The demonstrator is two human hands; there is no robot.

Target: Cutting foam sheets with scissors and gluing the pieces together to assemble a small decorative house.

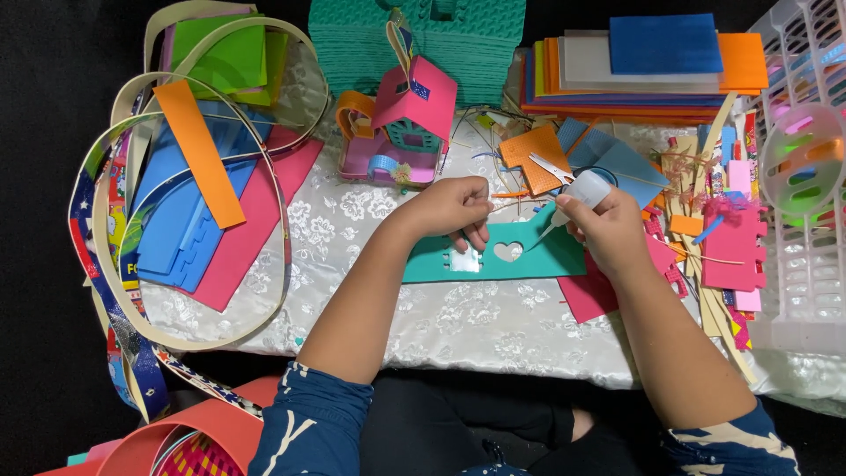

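A teal foam piece (529,260) with a heart-shaped hole and a small square window lies on the white patterned cloth (441,317). My left hand (449,210) presses on its upper edge, fingers curled over the window. My right hand (604,225) grips a small white glue bottle (580,194), tilted so its nozzle points down-left at the foam near the heart. A pink foam sheet (586,295) lies under my right wrist.
A small pink and purple foam house (401,132) stands behind the hands. Stacked foam sheets (643,70) are at the back right, blue, orange and pink sheets (203,211) at left with looped ribbons (110,291). Scraps and scissors (551,167) lie nearby; a white basket (806,176) stands right.
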